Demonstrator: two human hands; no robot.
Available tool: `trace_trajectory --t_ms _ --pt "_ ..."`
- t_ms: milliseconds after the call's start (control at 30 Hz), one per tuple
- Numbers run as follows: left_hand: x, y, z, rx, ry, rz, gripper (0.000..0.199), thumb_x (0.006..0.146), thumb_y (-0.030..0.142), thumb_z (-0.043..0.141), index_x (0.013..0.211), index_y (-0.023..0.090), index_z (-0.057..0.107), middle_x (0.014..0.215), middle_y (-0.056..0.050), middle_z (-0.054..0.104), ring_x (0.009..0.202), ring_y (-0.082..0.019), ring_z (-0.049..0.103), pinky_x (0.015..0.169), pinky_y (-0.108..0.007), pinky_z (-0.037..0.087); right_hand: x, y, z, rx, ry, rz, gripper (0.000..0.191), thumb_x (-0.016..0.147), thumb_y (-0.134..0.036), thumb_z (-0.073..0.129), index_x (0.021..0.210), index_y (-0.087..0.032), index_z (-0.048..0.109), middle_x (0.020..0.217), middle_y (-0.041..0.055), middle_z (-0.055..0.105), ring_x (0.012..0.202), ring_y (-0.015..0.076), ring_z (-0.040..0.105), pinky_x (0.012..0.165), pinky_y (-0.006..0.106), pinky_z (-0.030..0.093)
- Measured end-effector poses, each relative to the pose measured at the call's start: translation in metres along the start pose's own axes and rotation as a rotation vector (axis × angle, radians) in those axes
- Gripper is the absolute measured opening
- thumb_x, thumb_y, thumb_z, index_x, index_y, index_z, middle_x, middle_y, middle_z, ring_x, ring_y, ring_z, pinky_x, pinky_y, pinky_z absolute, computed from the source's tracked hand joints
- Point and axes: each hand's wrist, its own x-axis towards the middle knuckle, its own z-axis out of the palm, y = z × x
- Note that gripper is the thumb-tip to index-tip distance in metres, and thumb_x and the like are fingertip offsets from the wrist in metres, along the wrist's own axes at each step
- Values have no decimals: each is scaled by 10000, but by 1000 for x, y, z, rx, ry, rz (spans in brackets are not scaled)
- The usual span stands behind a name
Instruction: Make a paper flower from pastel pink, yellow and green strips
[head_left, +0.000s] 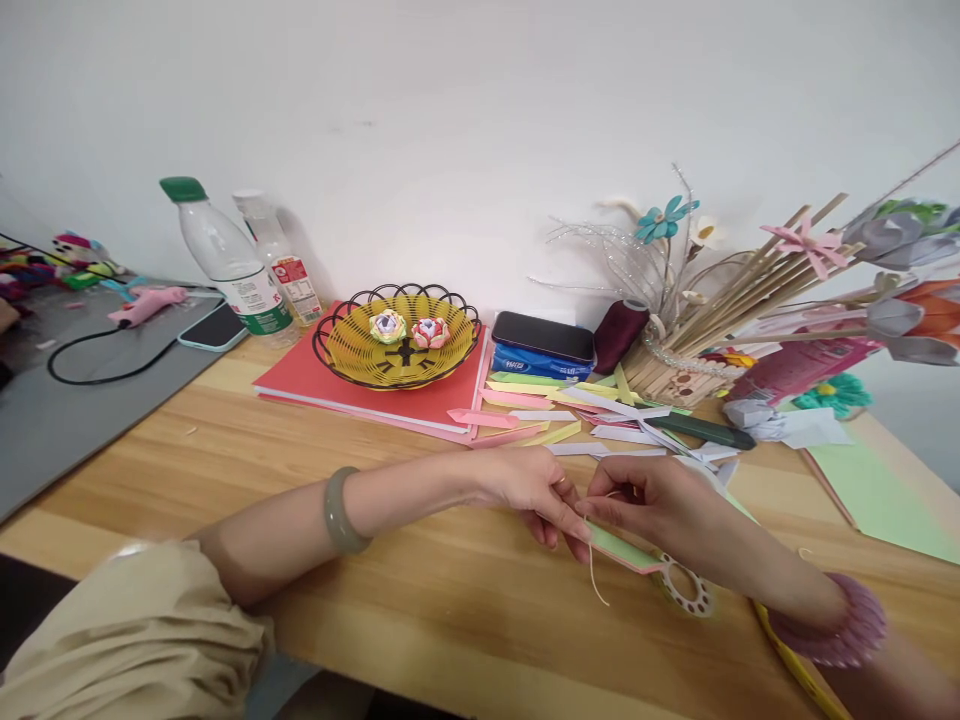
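My left hand (538,492) pinches the left end of a folded strip of green and pink paper (624,551) above the table. A thin pale string (597,580) crosses that end and its loose tail hangs below. Fingers of my right hand (637,492) are closed at the string, close beside my left fingertips. Below the right wrist, a ring-shaped tape roll (686,587) with dark dots lies on the table, by the right end of the paper strip.
Cut paper strips (577,425) lie beyond my hands, with a dark green cutter (705,432) among them. A yellow basket (345,345) with two paper flowers sits on red paper (292,385). Two bottles (255,280) stand at left, a craft-flower holder (660,375) at right.
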Motion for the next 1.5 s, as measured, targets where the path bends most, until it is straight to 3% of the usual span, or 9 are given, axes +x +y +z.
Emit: trace_trajectory --t_ms 233,433,567,700,867,1000,1167,1367,1500 --pt "1 0 0 -26 32 21 169 550 253 742 585 140 621 587 26 632 530 -59 504 559 -202 398 2 1 0 17 5 56 286 780 -415 490 643 -185 592 564 -24 517 505 103 406 458 229 296" --pt "-3 5 3 3 99 110 132 600 205 706 613 125 602 587 29 610 516 -44 491 546 -201 394 5 6 -10 216 -35 -80 313 799 -461 491 745 -178 612 697 6 579 650 135 496 587 255 371" --pt "-6 8 4 32 124 248 149 667 248 664 711 128 588 637 21 628 513 -39 483 533 -197 399 2 12 -12 284 64 -98 307 832 -445 453 758 -182 592 707 6 552 648 132 490 581 250 374" --pt "-9 12 8 9 161 361 198 702 299 639 759 120 577 682 1 640 509 -34 462 516 -189 399 -5 14 -9 327 188 -137 250 811 -419 488 888 -200 581 861 36 600 769 165 544 664 267 423" --pt "-9 16 9 -52 286 370 293 680 380 653 762 118 551 668 -3 628 472 -32 448 480 -189 382 -15 11 -1 275 301 -93 293 804 -448 468 704 -199 585 607 -1 538 571 143 484 528 250 404" --pt "-6 14 11 -70 309 398 340 660 432 654 741 126 531 631 13 600 468 -37 445 446 -183 366 -18 9 7 296 369 -53 293 765 -468 528 819 -199 628 660 2 568 526 120 431 452 228 340" --pt "-10 15 20 -74 277 414 347 666 436 650 730 132 496 633 7 595 487 -43 454 445 -179 360 -18 16 17 271 485 -128 284 795 -444 499 747 -198 633 552 -23 475 469 99 333 404 221 266" --pt "-12 13 25 -20 310 477 273 728 385 601 765 141 484 648 3 586 531 -57 471 445 -173 343 -21 18 20 312 477 -163 306 812 -425 488 626 -193 559 508 -38 394 476 98 345 433 221 302" --pt "-13 10 29 83 431 517 223 770 359 553 789 152 472 672 3 585 494 -52 422 452 -185 326 -21 12 22 353 470 -134 318 823 -435 469 646 -189 563 511 -42 383 474 95 350 430 217 305"
